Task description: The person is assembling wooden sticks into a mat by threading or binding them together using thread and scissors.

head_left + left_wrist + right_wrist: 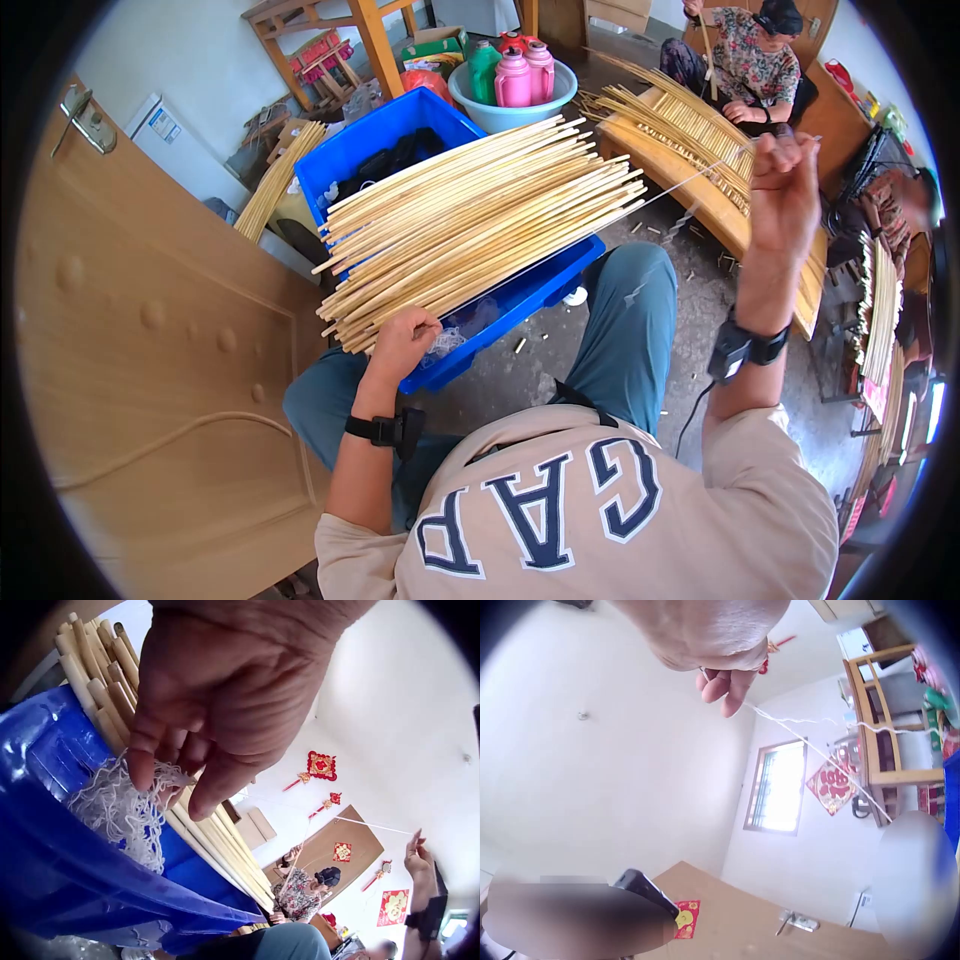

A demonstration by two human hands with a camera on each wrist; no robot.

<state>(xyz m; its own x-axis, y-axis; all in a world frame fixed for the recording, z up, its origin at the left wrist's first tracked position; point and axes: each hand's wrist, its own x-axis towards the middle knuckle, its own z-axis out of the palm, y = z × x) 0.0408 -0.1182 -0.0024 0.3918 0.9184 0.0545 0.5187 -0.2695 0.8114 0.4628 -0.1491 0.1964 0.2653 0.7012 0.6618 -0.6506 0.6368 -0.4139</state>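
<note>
A row of pale, slender wooden sticks (480,215) lies side by side across a blue plastic tub (560,270). My left hand (402,338) is at the near end of the sticks, fingers curled, pinching a white string. In the left wrist view, a tangle of white string (124,814) hangs in the tub just behind those fingers. Raised high on the right, my right hand (785,195) pinches the string (371,824), which stretches along the sticks' edge up to it. A second, crinkled strand (817,721) trails from the right fingers.
A basin (515,115) with pink, green and red thermos flasks stands behind the tub. At the back right, a person (750,70) sits by a wooden bench (720,215) bearing more sticks. Another person sits farther right. A wooden door (150,330) is close on the left.
</note>
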